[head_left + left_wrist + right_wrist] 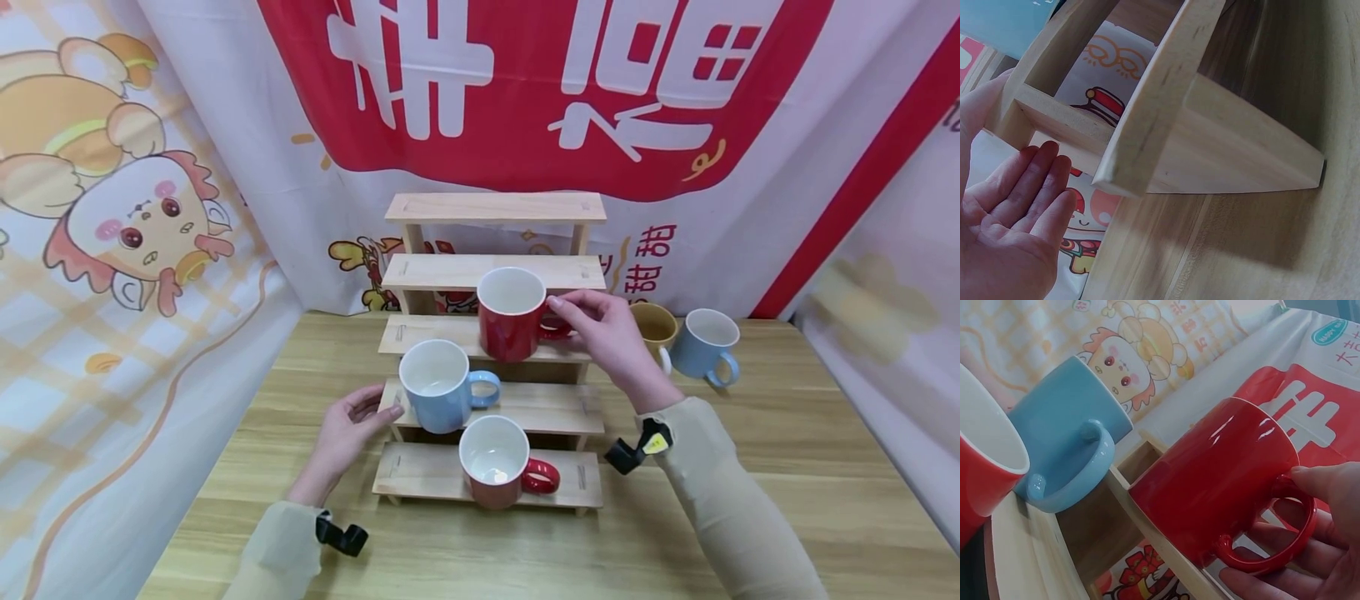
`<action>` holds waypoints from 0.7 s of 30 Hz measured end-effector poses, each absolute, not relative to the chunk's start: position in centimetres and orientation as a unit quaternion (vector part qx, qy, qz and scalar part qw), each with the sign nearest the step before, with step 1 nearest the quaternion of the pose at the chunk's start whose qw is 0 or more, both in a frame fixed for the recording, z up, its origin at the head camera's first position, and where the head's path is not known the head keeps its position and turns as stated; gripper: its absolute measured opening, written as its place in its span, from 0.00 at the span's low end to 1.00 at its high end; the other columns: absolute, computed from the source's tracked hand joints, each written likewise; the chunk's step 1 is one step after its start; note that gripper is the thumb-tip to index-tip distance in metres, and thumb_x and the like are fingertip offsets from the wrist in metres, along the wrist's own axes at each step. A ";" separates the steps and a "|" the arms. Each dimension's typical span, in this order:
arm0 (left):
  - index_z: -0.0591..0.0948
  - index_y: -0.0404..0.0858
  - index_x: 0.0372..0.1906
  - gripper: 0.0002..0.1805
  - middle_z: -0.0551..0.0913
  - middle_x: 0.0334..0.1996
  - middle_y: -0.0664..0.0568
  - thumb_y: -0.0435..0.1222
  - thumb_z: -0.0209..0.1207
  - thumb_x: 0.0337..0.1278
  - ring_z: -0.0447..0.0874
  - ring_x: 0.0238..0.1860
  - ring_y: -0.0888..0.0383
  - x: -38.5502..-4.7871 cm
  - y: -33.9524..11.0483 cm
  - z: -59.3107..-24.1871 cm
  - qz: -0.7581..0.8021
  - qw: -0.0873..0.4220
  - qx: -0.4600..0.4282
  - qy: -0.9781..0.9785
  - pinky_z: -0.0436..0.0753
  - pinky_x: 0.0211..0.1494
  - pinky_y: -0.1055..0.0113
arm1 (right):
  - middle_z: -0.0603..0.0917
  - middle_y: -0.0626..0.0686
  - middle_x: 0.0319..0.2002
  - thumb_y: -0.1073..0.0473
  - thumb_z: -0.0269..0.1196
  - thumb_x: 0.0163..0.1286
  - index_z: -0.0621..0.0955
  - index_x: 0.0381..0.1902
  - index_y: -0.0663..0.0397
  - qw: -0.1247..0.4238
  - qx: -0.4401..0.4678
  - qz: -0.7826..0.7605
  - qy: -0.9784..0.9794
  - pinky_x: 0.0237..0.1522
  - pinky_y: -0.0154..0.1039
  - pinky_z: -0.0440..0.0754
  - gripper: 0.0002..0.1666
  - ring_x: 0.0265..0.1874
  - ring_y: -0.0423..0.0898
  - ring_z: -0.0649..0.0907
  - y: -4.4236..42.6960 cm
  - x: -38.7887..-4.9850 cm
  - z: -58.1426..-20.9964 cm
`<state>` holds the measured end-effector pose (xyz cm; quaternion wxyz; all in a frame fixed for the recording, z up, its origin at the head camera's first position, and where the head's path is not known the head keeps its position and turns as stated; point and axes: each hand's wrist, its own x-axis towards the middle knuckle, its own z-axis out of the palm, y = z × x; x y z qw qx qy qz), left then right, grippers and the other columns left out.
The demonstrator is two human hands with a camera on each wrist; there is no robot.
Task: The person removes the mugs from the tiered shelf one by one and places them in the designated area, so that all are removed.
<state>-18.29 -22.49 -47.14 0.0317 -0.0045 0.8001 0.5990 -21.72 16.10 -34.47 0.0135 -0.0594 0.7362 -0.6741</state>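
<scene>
The right hand [611, 337] holds the handle of a dark red mug [508, 329] at the middle step of a wooden stepped rack [405, 471]; in the right wrist view its thumb lies on top of the handle of this red mug [1216, 481], fingers behind. One step lower stands a light blue mug [438, 400], handle to the right. On the lowest step is another red mug [491, 483] with a white inside. The left hand [348, 433] is beside the rack's left end, near the blue mug; in the left wrist view, its fingers [1025, 194] are loosely extended by the wooden frame [1066, 115].
To the right, behind the right hand, a brown mug [654, 325] with a white handle and a light blue mug [705, 343] stand on the wooden table [810, 433]. Printed cloth [247, 167] hangs behind and at both sides. The two upper steps hold no mugs.
</scene>
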 end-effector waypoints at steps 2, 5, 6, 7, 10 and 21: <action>0.73 0.30 0.67 0.38 0.77 0.64 0.36 0.45 0.74 0.56 0.75 0.64 0.44 -18.3 -22.5 -47.2 0.598 0.030 -0.002 0.801 0.76 0.66 0.64 | 0.84 0.59 0.53 0.46 0.66 0.73 0.82 0.56 0.60 0.017 -0.061 -0.676 0.734 0.48 0.43 0.87 0.25 0.52 0.53 0.84 16.3 -21.7 -34.6; 0.73 0.30 0.67 0.38 0.76 0.64 0.36 0.44 0.74 0.57 0.75 0.65 0.43 -18.3 -22.5 -47.2 0.599 0.030 0.000 0.800 0.75 0.67 0.65 | 0.84 0.59 0.53 0.45 0.66 0.72 0.82 0.57 0.59 0.021 -0.064 -0.677 0.733 0.48 0.43 0.87 0.26 0.52 0.53 0.85 16.5 -21.7 -34.7; 0.73 0.30 0.67 0.38 0.76 0.64 0.36 0.44 0.74 0.57 0.75 0.65 0.43 -18.3 -22.5 -47.2 0.599 0.030 -0.002 0.800 0.75 0.66 0.65 | 0.84 0.59 0.53 0.45 0.67 0.72 0.82 0.57 0.58 0.021 -0.065 -0.676 0.734 0.48 0.43 0.87 0.26 0.51 0.53 0.85 16.6 -21.7 -34.8; 0.73 0.30 0.67 0.38 0.76 0.64 0.36 0.45 0.74 0.57 0.74 0.65 0.43 -18.3 -22.5 -47.2 0.600 0.031 -0.002 0.800 0.75 0.66 0.66 | 0.85 0.58 0.53 0.45 0.67 0.72 0.82 0.57 0.58 0.020 -0.065 -0.675 0.735 0.48 0.43 0.87 0.26 0.51 0.53 0.85 16.6 -21.7 -34.8; 0.74 0.31 0.67 0.38 0.76 0.64 0.37 0.45 0.74 0.56 0.74 0.65 0.44 -18.4 -22.5 -47.1 0.600 0.035 -0.009 0.799 0.75 0.66 0.66 | 0.85 0.58 0.53 0.46 0.67 0.72 0.82 0.56 0.59 0.012 -0.068 -0.677 0.732 0.48 0.43 0.87 0.25 0.51 0.53 0.85 16.7 -21.5 -35.1; 0.73 0.31 0.67 0.39 0.76 0.64 0.37 0.45 0.74 0.56 0.75 0.65 0.45 -18.3 -22.5 -47.1 0.603 0.036 -0.007 0.797 0.75 0.67 0.66 | 0.86 0.59 0.48 0.45 0.65 0.73 0.83 0.53 0.61 -0.061 -0.059 -0.654 0.751 0.45 0.40 0.88 0.25 0.46 0.51 0.85 17.5 -20.3 -36.2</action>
